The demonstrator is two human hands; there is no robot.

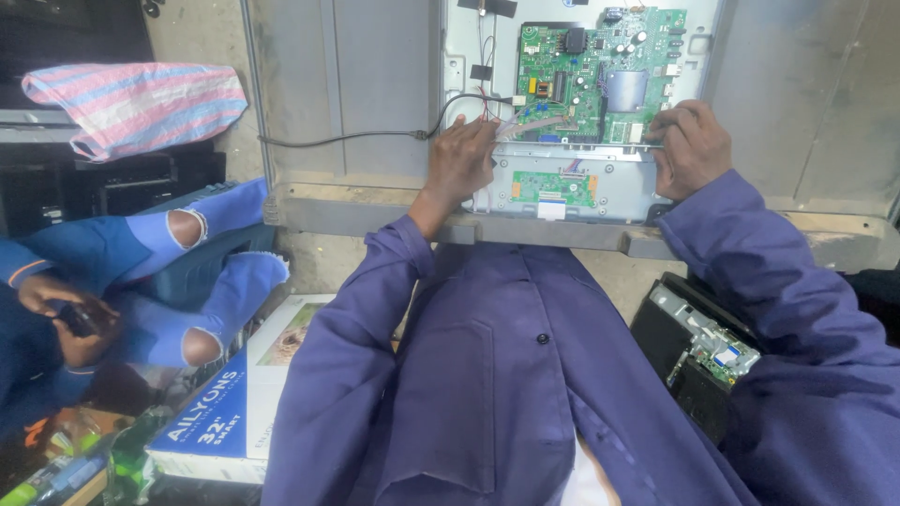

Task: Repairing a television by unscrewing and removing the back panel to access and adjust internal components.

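Circuit board, large, green, rectangular, studded with small components [600, 80]: mounted on a pale grey metal back panel [459, 56] that stands against a grey ledge [562, 234].

Left hand [461, 159]: at the lower left corner of the circuit board, fingers curled over a bundle of thin red and white wires [525, 124]; whether it grips them I cannot tell.

Right hand [689, 145]: at the lower right corner of the circuit board, fingers bent and closed against the board's edge; what it holds, if anything, I cannot tell.

Smaller green circuit board, narrow strip [553, 187]: just below the large one, between the two hands.

Black cable [347, 141]: runs from the left of the circuit board toward the left hand.

Purple long-sleeved work coat [506, 375]: below the circuit board, covering both arms.

Black casing with an exposed green board [698, 351]: well below and right of the circuit board.

Pink and blue striped woven bag [141, 103]: far left of the circuit board.

Another person in blue ripped trousers [187, 272]: lower left of the circuit board, hands around a small dark object.

White and blue cardboard box [244, 394]: beside that person.
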